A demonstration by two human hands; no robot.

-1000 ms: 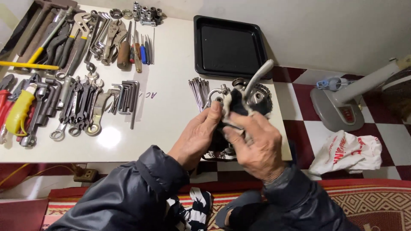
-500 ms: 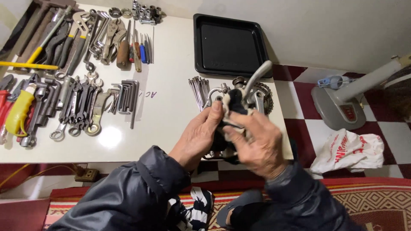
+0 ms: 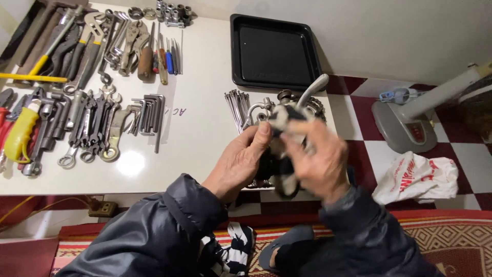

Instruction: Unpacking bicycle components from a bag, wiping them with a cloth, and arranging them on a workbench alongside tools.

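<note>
Both hands working a dirty rag point(image 3: 281, 154) over a metal part point(image 3: 287, 110) w/ curved lever, at the tabletop point(image 3: 205, 143) edge. Left hand point(image 3: 241, 164) gripping the part, right hand point(image 3: 318, 164) clamping rag (blurry). Looks mid-wipe imo, rag's covering most of it.

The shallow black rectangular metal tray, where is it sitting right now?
In the head view, the shallow black rectangular metal tray lies at the far right end of the white table, by the wall, just beyond the person's hands.
</note>
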